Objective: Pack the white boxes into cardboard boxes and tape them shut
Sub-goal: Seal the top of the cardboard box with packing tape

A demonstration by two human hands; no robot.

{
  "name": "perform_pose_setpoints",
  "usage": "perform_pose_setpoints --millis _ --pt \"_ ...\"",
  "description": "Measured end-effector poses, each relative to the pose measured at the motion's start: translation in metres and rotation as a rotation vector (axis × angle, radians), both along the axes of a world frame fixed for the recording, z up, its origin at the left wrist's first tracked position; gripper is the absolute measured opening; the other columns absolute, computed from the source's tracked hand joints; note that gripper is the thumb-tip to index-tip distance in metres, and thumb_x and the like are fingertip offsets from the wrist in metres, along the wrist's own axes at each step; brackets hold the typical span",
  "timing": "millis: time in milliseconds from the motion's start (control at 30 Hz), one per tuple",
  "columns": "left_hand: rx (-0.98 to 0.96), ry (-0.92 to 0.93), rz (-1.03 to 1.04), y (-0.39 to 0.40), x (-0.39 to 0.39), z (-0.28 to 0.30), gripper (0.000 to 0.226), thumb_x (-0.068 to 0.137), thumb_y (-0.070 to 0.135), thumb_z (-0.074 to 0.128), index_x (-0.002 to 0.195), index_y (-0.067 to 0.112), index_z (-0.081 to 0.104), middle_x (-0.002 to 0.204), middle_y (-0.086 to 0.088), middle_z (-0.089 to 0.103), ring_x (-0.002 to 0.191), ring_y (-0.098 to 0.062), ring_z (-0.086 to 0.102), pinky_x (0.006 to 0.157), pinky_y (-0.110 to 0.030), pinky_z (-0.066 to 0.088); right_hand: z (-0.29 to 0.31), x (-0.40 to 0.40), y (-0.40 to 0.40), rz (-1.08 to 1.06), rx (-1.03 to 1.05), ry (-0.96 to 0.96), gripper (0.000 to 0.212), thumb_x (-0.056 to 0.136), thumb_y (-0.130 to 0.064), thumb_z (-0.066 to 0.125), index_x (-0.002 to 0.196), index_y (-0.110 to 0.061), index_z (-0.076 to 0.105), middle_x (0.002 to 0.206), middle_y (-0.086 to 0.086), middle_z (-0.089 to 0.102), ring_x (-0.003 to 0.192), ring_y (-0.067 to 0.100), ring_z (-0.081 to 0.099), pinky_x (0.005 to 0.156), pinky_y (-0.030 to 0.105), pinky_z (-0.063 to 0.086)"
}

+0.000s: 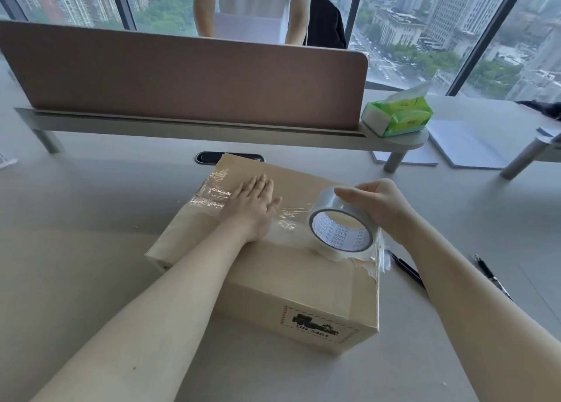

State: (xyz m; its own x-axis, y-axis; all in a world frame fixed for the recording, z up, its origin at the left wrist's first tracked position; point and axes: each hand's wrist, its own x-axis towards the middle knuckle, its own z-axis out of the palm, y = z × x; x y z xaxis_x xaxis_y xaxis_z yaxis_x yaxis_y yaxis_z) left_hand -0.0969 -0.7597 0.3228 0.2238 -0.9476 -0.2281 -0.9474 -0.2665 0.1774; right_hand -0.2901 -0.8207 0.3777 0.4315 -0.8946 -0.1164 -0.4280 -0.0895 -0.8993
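A closed cardboard box (291, 286) lies on the grey desk in front of me, its top flaps down. Clear tape (212, 195) runs across the top seam from the far left edge toward the right. My left hand (252, 207) lies flat, fingers together, pressing the tape onto the box top. My right hand (379, 204) grips a roll of clear packing tape (343, 228) standing on the box's right edge, with tape stretched from it down over the corner. No white boxes are visible.
A brown desk divider (182, 77) on a raised shelf stands behind the box, with a green tissue pack (397, 116) at its right end. A person stands beyond the divider. Pens (491, 277) and papers (464, 143) lie to the right.
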Motion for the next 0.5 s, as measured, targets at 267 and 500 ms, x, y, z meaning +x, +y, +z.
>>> perform_pose_setpoints --millis 267,500 --pt "0.040 -0.058 0.003 -0.002 -0.002 -0.002 0.060 0.100 0.043 0.010 0.150 0.014 -0.007 0.158 -0.002 -0.015 0.147 -0.014 -0.012 0.119 -0.032 -0.006 0.023 -0.010 -0.001 0.033 -0.160 0.426 0.057 0.078 -0.034 0.070 0.046 -0.014 0.028 0.045 -0.003 0.023 0.047 0.014 0.021 0.048 0.026 0.018" --pt "0.027 -0.078 -0.018 -0.007 -0.011 0.007 0.058 0.102 0.034 0.017 0.150 0.009 -0.004 0.158 -0.005 -0.014 0.147 -0.018 -0.012 0.118 -0.035 -0.006 0.001 -0.042 0.014 -0.081 0.175 -0.231 0.020 0.071 -0.027 0.064 0.060 -0.011 0.067 0.048 -0.004 0.064 0.042 0.010 0.058 0.048 0.017 0.048"
